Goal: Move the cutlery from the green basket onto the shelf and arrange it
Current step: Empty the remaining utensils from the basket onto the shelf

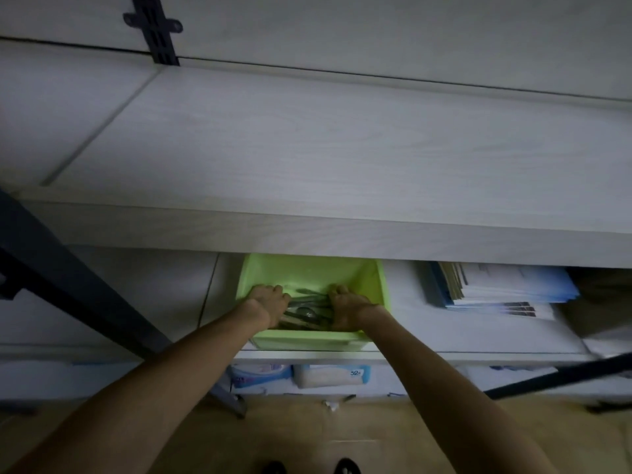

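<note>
Beside green basket (pixel 371 282), stacked booklets (pixel 506 289)

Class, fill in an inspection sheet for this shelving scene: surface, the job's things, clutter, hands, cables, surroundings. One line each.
Surface: pale wood-grain upper shelf, bare where visible.
Job's things: green plastic basket on the lower shelf, holding a pile of metal cutlery.
Clutter: stack of blue-and-white printed booklets right of the basket.
Hands: left hand and right hand both inside the basket, fingers curled at the cutlery; actual grip cannot be told.
Cables: nothing seen.
Surroundings: dark metal shelf bracket on the wall; wet-wipe packs below; wooden floor.
</note>
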